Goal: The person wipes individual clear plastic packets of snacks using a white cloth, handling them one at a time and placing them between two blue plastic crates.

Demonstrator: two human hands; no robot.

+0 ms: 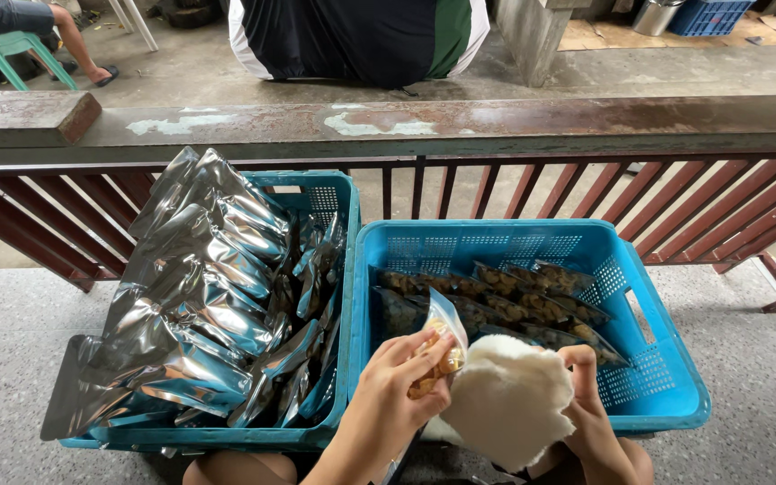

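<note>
We are wiping a small clear snack pouch (440, 346) — our left hand (397, 391) is pinching it closed-fingered over the right blue crate's (666, 395) near-left corner, our right hand (586, 404) gripping a white cloth (507, 400) against it. Likely next: laying it among the packed pouches (514, 301) farther in.

Both forearms rise from the bottom edge of the frame, just right of centre. The left hand (397, 382) is raised with its fingers curled in a pinching grip. The right hand (590, 400) sits lower right, its fingers bent and clutching.
</note>
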